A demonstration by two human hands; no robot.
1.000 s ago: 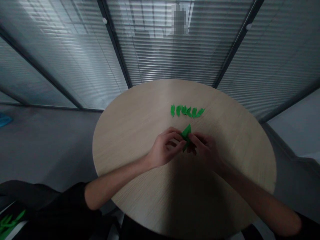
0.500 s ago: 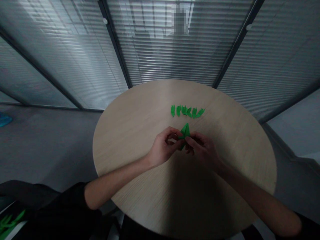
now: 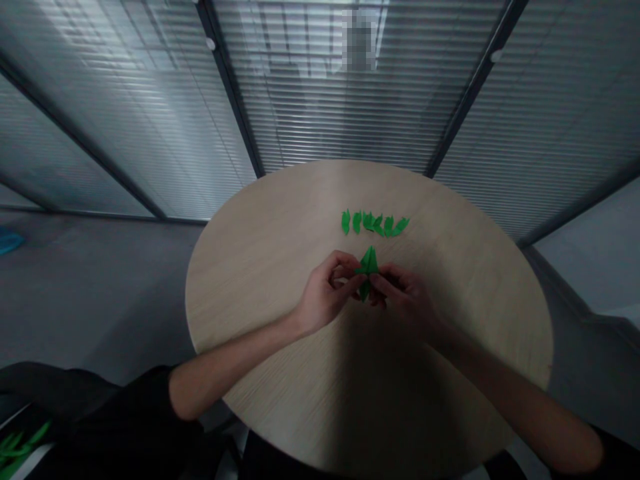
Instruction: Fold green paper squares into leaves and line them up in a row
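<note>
Between my two hands is a piece of folded green paper [image 3: 369, 261], pointed at the top, with a lower point showing below my thumbs. My left hand [image 3: 331, 290] pinches its left side between thumb and fingers. On the other side, my right hand [image 3: 406, 297] grips the paper's right edge, thumb in front. Some fingertips are hidden behind the paper. Just beyond it on the table lies a row of several small green leaf-shaped folded pieces [image 3: 379, 224].
The round wooden table [image 3: 260, 267] stands before a glass wall with blinds [image 3: 345, 127]. At the lower left, green strips [image 3: 23, 443] lie by a white-edged surface. A blue object [image 3: 9, 240] is on the floor at the far left.
The folded green paper has shifted slightly left and turned a little, so more of its lower point shows. Both hands keep hold of it, and the row of pieces is unmoved.
</note>
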